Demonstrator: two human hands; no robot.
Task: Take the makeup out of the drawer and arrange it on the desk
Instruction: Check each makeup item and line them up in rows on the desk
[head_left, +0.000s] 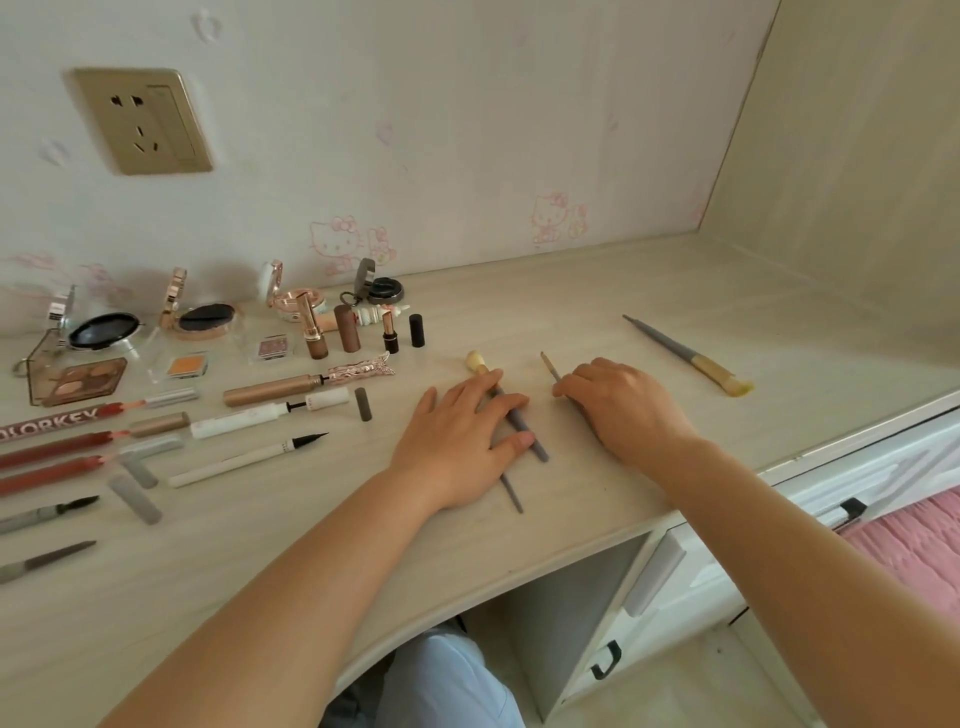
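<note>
Both hands are lying on the pale wood-grain surface at the middle of the frame. The left hand is resting flat with straight fingers across two grey-handled makeup brushes, pressing them down; one cream brush head is showing just above its fingertips, and the thin handle ends are poking out below the palm. The right hand is lying just beside it, its fingers curling over a slim brush whose tan tip is pointing toward the wall. Another brush with a grey handle and yellowish bristles is lying apart at the right. At the left of the frame, the makeup is sitting in rows: open compacts, an eyeshadow palette, lipsticks, eyeliner pens and red lip pencils. A wall socket is showing at the upper left.
</note>
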